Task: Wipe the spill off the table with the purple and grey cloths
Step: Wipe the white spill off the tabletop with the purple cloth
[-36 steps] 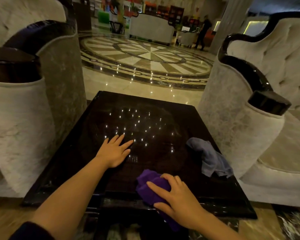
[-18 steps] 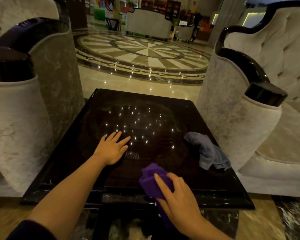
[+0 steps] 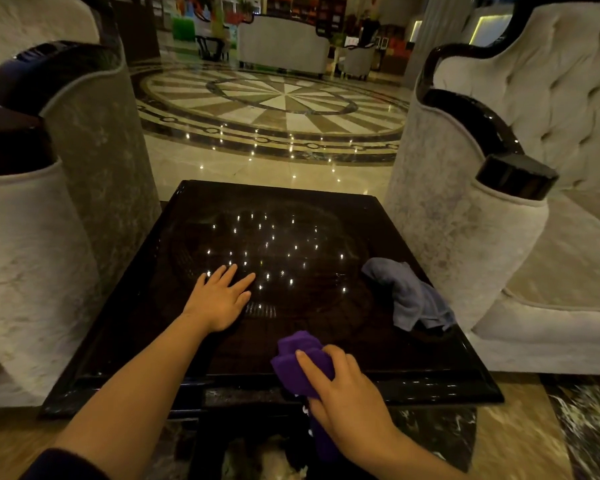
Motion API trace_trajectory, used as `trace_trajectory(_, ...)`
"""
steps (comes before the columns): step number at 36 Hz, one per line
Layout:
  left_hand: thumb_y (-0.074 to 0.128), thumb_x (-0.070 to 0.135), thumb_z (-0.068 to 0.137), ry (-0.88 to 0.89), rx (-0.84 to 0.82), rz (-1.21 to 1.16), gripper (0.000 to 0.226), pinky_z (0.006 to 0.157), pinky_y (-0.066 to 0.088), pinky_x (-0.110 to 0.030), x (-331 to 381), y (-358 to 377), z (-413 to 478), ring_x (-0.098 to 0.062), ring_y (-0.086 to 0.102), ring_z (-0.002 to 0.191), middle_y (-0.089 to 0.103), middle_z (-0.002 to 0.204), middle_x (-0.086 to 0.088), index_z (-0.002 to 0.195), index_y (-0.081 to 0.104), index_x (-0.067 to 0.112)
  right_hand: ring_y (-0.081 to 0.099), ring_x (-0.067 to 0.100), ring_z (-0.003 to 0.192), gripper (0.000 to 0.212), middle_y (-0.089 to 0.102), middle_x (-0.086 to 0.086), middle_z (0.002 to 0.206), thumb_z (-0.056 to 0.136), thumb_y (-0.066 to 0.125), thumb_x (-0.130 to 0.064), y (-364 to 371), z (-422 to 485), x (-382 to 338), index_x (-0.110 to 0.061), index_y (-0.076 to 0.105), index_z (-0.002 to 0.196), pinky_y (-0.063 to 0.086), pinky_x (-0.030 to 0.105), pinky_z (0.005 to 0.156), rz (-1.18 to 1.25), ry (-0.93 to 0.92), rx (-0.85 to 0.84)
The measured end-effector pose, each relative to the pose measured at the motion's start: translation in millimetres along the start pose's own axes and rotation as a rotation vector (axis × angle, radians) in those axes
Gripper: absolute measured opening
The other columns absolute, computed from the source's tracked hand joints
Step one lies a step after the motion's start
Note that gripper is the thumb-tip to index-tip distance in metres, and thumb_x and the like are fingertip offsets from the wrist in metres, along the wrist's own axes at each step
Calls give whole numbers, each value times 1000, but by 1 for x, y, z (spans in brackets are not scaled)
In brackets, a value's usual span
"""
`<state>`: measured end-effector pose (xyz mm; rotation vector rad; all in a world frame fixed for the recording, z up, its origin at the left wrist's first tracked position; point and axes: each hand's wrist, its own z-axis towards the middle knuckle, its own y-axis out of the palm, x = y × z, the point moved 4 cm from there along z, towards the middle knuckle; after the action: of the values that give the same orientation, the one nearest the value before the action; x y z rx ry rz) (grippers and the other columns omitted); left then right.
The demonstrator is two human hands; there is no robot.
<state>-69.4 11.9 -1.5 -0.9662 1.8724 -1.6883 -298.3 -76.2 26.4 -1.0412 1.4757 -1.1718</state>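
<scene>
Gripping the purple cloth [image 3: 300, 367] at the desk's [image 3: 430, 368] near edge, the right hand [image 3: 343, 393] has slid slightly farther in; the left hand [image 3: 219, 299] stays spread flat mid-desk. Grey cloth [image 3: 407, 294] lies crumpled by the right edge, armchairs [image 3: 465, 220] flanking.

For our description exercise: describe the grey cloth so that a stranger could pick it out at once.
Start at the dark glossy table between two pale armchairs. Look to its right edge, beside the right armchair. The grey cloth lies there crumpled and untouched, unlike the purple cloth under the right hand at the near edge.
</scene>
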Motion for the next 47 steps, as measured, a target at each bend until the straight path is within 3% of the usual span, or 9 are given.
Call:
trace_trajectory(5, 19, 45, 96, 0, 10, -22, 49, 116, 3, -45, -1, -3, 0, -22, -1, 145, 3, 158, -5, 144, 9, 37, 25, 17, 127, 58, 13, -1, 146, 93, 36, -40, -16, -3, 5, -36, 4, 141, 40, 25, 93, 149, -23, 173)
trace_trajectory(9, 24, 44, 96, -6, 55, -26, 50, 116, 10, -43, 0, -7, 1, -23, 7, 144, 10, 157, -5, 144, 11, 37, 26, 12, 126, 59, 16, -1, 145, 93, 38, -39, -25, 3, 14, -35, 5, 141, 37, 19, 90, 205, -27, 265)
trace_trajectory(17, 19, 47, 96, -10, 72, -74, 51, 116, 5, -40, 1, -9, 14, -20, 0, 145, 1, 158, -3, 144, 4, 38, 37, 7, 115, 48, 32, -8, 125, 90, 49, -30, -60, 33, 59, -33, 32, 136, 31, 15, 89, 432, 86, 411)
trace_trajectory(22, 14, 50, 95, 5, 8, -35, 53, 116, -3, -44, -2, -2, 24, -18, -10, 144, -9, 157, -1, 143, -4, 39, 46, 20, 112, 43, 43, 6, 124, 88, 55, -22, -99, 70, 104, -25, 45, 130, 35, 27, 95, 458, 175, 522)
trace_trajectory(25, 13, 52, 94, 5, -16, -39, 53, 116, -5, -46, -3, 2, 28, -18, -13, 143, -10, 157, 0, 142, -6, 41, 49, 25, 110, 40, 45, 12, 121, 89, 53, -19, -116, 95, 132, -22, 47, 128, 31, 23, 91, 435, 217, 543)
trace_trajectory(30, 12, 54, 93, 7, -25, -35, 52, 115, -8, -45, -6, 5, 30, -17, -16, 142, -13, 156, 1, 140, -8, 43, 46, 29, 115, 39, 47, 19, 123, 90, 51, -14, -124, 134, 169, -17, 48, 128, 29, 23, 96, 417, 243, 467)
trace_trajectory(37, 13, 54, 93, 6, -31, -30, 53, 115, -8, -46, -5, 4, 29, -17, -16, 142, -12, 156, 1, 141, -7, 41, 40, 32, 121, 38, 43, 16, 134, 91, 49, -15, -84, 181, 169, -18, 47, 129, 28, 38, 106, 371, 211, 260)
trace_trajectory(42, 13, 53, 93, 8, -33, -36, 53, 115, -9, -46, -6, 5, 28, -17, -17, 142, -12, 156, 2, 141, -7, 42, 32, 36, 126, 42, 35, 15, 143, 94, 41, -28, -56, 207, 157, -21, 37, 135, 27, 40, 106, 215, 273, 145)
trace_trajectory(47, 14, 52, 94, 8, -29, -34, 53, 115, -9, -46, -5, 4, 28, -17, -17, 142, -12, 156, 1, 141, -6, 41, 21, 32, 137, 48, 22, 13, 152, 97, 30, -34, -39, 214, 151, -18, 21, 141, 19, 39, 112, 48, 196, 24)
